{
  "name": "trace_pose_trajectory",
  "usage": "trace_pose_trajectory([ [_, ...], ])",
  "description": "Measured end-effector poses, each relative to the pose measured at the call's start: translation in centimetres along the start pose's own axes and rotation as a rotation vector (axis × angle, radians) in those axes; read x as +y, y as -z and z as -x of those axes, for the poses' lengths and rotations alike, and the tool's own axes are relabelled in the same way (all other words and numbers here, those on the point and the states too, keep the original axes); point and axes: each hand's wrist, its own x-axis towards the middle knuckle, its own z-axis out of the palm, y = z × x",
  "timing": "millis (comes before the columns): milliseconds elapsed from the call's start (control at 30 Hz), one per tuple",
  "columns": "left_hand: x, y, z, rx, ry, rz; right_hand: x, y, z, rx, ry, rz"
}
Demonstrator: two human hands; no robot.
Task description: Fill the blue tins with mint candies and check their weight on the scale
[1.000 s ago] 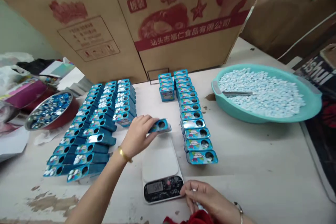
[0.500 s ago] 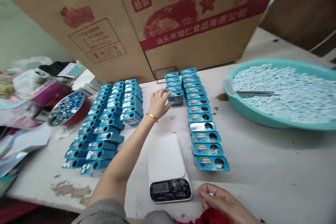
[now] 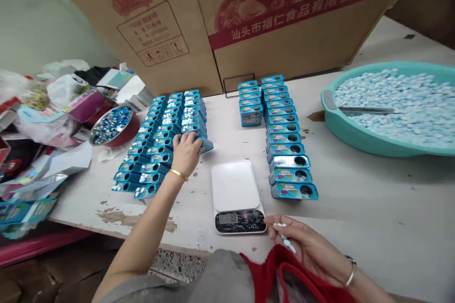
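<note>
The left hand [image 3: 186,151], knuckles up, arm stretched forward, grips one tilted blue printed box [image 3: 206,144] beside three rows of matching boxes [image 3: 147,129]. Then: one white flat kitchen scale [image 3: 235,187]; the right hand [image 3: 311,242], half-curled palm up, cupping several pale-blue pellets [image 3: 288,245]; two more rows; one turquoise plastic basin [image 3: 359,137].

A small packing workshop, by the look of it: narrow blue printed boxes [image 3: 284,139] lined up in rows on a worn white tabletop [image 3: 359,218], a flat white digital scale [image 3: 236,187], a wide turquoise plastic basin [image 3: 351,136] heaped with pale-blue oval pieces [image 3: 408,102], a big red-printed brown cardboard carton [image 3: 249,59] behind.
</note>
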Motion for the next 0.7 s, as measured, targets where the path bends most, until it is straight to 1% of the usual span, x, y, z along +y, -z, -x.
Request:
trace_pose_trajectory([
  [100,3.5,3.9,1.5,-0.081,-0.173,0.021,-0.2,0.3,0.9,0.067,0.021,-0.018],
  [167,5.9,5.4,2.5,-0.144,-0.277,0.036,-0.2,0.4,1.4,0.064,0.025,0.021],
  [200,7.0,5.7,2.8,-0.173,-0.32,0.045,-0.1,0.4,1.6,0.053,0.023,0.039],
  [267,8.8,5.7,3.2,-0.218,-0.374,0.059,0.1,0.3,2.0,0.033,0.018,0.07],
  [333,9.8,5.4,3.3,-0.245,-0.386,0.074,0.3,0.2,2.4,0.031,0.024,0.083],
  [367,10.0,5.4,3.2,-0.248,-0.382,0.086,0.3,0.2,2.6,0.038,0.029,0.083],
  [433,9.7,5.5,3.3,-0.219,-0.375,0.134,0.4,0.3,3.0,0.064,0.025,0.066],
  [467,9.2,5.6,3.4,-0.181,-0.369,0.181,0.5,0.4,3.2,0.077,0.019,0.061],
  [533,7.8,6.0,3.9,-0.063,-0.323,0.322,0.5,0.6,3.7,0.092,0.01,0.073],
  [567,7.0,6.1,4.4,0.004,-0.272,0.402,0.6,0.8,3.8,0.093,0.006,0.09],
  [633,5.3,5.7,5.8,0.118,-0.113,0.538,0.6,0.9,4.1,0.088,-0.003,0.148],
  [700,3.9,4.7,7.7,0.17,0.061,0.628,0.7,0.8,4.3,0.087,-0.022,0.226],
])
